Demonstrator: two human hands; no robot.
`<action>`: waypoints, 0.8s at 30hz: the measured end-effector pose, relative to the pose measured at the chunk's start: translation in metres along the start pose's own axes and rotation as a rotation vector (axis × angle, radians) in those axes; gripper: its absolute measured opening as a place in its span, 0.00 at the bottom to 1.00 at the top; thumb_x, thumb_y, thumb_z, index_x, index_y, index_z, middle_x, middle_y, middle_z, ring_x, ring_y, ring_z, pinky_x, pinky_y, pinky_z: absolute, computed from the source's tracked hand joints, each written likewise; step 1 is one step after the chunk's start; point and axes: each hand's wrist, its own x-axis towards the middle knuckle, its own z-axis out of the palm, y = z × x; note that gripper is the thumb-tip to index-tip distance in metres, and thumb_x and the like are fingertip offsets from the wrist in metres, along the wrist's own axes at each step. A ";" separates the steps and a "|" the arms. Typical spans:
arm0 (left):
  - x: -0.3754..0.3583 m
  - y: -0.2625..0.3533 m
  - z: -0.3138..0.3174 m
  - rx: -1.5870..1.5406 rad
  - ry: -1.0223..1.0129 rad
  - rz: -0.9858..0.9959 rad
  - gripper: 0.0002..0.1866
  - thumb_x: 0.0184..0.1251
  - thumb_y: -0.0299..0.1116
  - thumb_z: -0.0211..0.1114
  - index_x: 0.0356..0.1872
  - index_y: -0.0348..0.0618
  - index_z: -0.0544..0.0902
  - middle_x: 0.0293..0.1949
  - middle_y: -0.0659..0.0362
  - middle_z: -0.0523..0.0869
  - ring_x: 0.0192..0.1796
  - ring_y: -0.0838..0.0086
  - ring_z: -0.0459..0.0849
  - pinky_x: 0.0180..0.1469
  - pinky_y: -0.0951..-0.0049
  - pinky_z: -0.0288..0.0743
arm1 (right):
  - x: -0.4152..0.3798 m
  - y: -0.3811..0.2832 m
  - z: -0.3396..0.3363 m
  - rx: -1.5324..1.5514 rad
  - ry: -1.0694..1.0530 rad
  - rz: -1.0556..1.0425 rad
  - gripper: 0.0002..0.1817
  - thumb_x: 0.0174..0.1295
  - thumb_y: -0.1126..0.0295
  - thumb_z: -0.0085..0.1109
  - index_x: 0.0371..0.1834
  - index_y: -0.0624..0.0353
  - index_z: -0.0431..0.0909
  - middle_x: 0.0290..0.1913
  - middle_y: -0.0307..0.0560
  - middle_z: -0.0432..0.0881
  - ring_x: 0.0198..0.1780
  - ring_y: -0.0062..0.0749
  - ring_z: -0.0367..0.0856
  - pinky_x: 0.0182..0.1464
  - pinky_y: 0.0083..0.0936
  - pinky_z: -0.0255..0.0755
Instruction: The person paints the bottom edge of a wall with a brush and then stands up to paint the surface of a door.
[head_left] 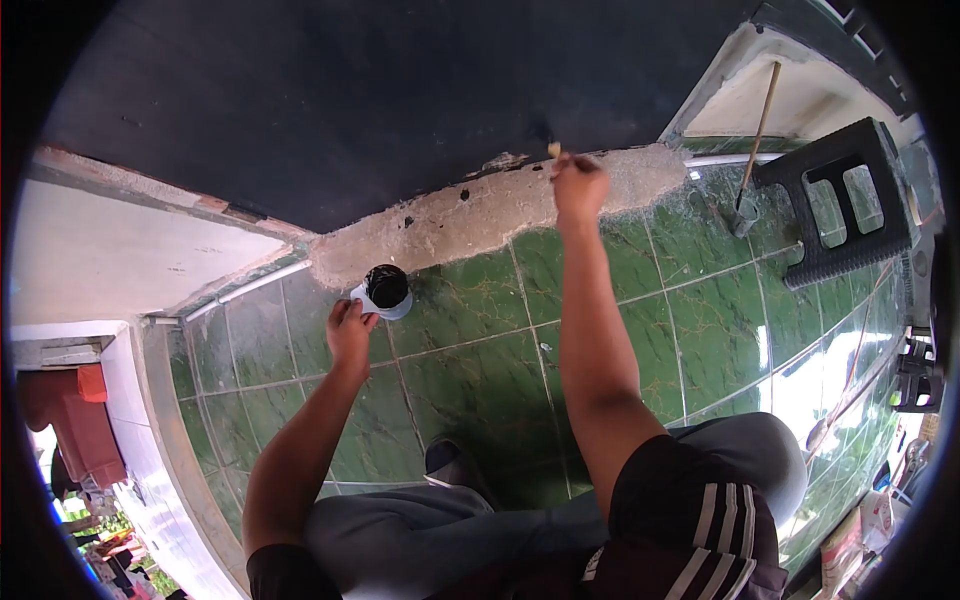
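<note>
My left hand [350, 332] is closed on the side of a small white paint container [385, 296] smeared with black paint inside. It is held over the green tiles near the concrete strip. In my closed right hand [580, 188] is a paintbrush [554, 150], its pale part showing past the fingers and its dark tip against the lower edge of a black door-like panel [330, 100]. A chipped patch [505, 160] marks that edge, left of the brush. My fingers hide most of the brush.
Rough bare concrete [450, 218] runs below the panel, with green floor tiles [480, 375] in front. At the right are a black plastic stool [800, 190] on its side and a stick [762, 125] standing in a small grey container [742, 217]. Clutter lies at lower right.
</note>
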 end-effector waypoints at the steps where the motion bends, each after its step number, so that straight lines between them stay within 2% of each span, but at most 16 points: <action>1: 0.004 -0.005 -0.005 0.006 -0.006 0.002 0.08 0.74 0.31 0.58 0.47 0.37 0.75 0.43 0.55 0.81 0.45 0.68 0.85 0.50 0.69 0.83 | -0.006 -0.023 0.002 0.053 -0.005 -0.053 0.08 0.68 0.74 0.60 0.43 0.70 0.84 0.30 0.44 0.84 0.27 0.22 0.79 0.28 0.19 0.70; 4: 0.007 -0.011 -0.010 0.010 0.003 0.002 0.08 0.75 0.31 0.57 0.46 0.38 0.76 0.43 0.55 0.82 0.45 0.69 0.85 0.50 0.69 0.83 | -0.041 -0.092 0.011 0.239 0.009 -0.234 0.09 0.69 0.73 0.60 0.45 0.68 0.83 0.32 0.43 0.84 0.27 0.20 0.77 0.29 0.18 0.70; 7: 0.006 -0.008 -0.008 0.011 0.002 0.003 0.08 0.75 0.31 0.57 0.46 0.38 0.76 0.43 0.55 0.82 0.45 0.69 0.85 0.50 0.69 0.83 | -0.049 -0.080 0.020 0.577 0.075 -0.266 0.09 0.69 0.72 0.60 0.47 0.67 0.83 0.34 0.43 0.85 0.26 0.19 0.75 0.31 0.17 0.70; 8: 0.005 -0.006 -0.008 0.015 0.000 0.002 0.08 0.75 0.31 0.58 0.45 0.37 0.76 0.43 0.55 0.82 0.45 0.69 0.85 0.51 0.69 0.83 | -0.046 -0.059 0.021 0.478 0.074 -0.286 0.10 0.70 0.72 0.60 0.48 0.66 0.82 0.35 0.44 0.85 0.27 0.20 0.76 0.32 0.18 0.71; 10: 0.003 -0.005 -0.007 -0.019 -0.007 0.000 0.08 0.74 0.31 0.58 0.46 0.37 0.76 0.44 0.55 0.82 0.45 0.69 0.85 0.50 0.69 0.83 | -0.030 0.005 0.023 0.360 0.029 -0.090 0.09 0.69 0.72 0.59 0.46 0.67 0.82 0.33 0.44 0.84 0.28 0.22 0.79 0.32 0.20 0.73; 12: 0.004 -0.006 -0.010 -0.030 -0.017 0.004 0.08 0.74 0.31 0.58 0.47 0.37 0.75 0.44 0.55 0.82 0.45 0.69 0.85 0.50 0.69 0.83 | -0.021 0.067 0.020 -0.014 0.089 0.065 0.09 0.69 0.73 0.58 0.43 0.69 0.82 0.30 0.45 0.84 0.27 0.25 0.80 0.29 0.23 0.73; 15: 0.005 -0.012 -0.016 -0.029 -0.014 0.008 0.09 0.74 0.31 0.59 0.48 0.36 0.75 0.44 0.55 0.82 0.45 0.69 0.85 0.50 0.69 0.83 | -0.025 0.086 0.012 -0.110 0.067 0.101 0.09 0.68 0.74 0.58 0.39 0.71 0.83 0.28 0.46 0.84 0.26 0.26 0.81 0.27 0.25 0.73; 17: 0.001 -0.008 -0.015 -0.064 0.008 -0.008 0.10 0.74 0.31 0.59 0.48 0.36 0.75 0.44 0.55 0.82 0.45 0.70 0.85 0.50 0.70 0.83 | -0.026 0.050 0.018 -0.015 0.075 -0.013 0.08 0.67 0.75 0.58 0.40 0.71 0.83 0.28 0.47 0.84 0.26 0.26 0.80 0.27 0.23 0.72; 20: 0.001 -0.007 -0.014 -0.030 0.043 -0.013 0.09 0.75 0.31 0.59 0.48 0.37 0.75 0.44 0.55 0.82 0.44 0.70 0.85 0.50 0.70 0.83 | -0.037 -0.048 0.025 0.178 0.024 -0.112 0.08 0.68 0.75 0.58 0.42 0.70 0.83 0.30 0.47 0.84 0.26 0.24 0.78 0.27 0.19 0.70; 22: 0.004 -0.011 -0.016 -0.018 0.041 -0.014 0.09 0.75 0.31 0.59 0.48 0.37 0.75 0.44 0.56 0.82 0.44 0.70 0.85 0.50 0.71 0.83 | -0.053 -0.094 0.025 0.315 0.024 -0.259 0.08 0.69 0.74 0.59 0.42 0.70 0.83 0.31 0.47 0.84 0.26 0.24 0.77 0.27 0.18 0.69; 24: 0.006 -0.012 -0.015 -0.020 0.042 -0.012 0.09 0.75 0.31 0.59 0.48 0.36 0.75 0.44 0.55 0.82 0.44 0.70 0.85 0.50 0.71 0.83 | -0.054 -0.100 0.024 0.377 0.028 -0.372 0.09 0.69 0.73 0.60 0.43 0.70 0.83 0.32 0.47 0.84 0.26 0.23 0.77 0.27 0.18 0.69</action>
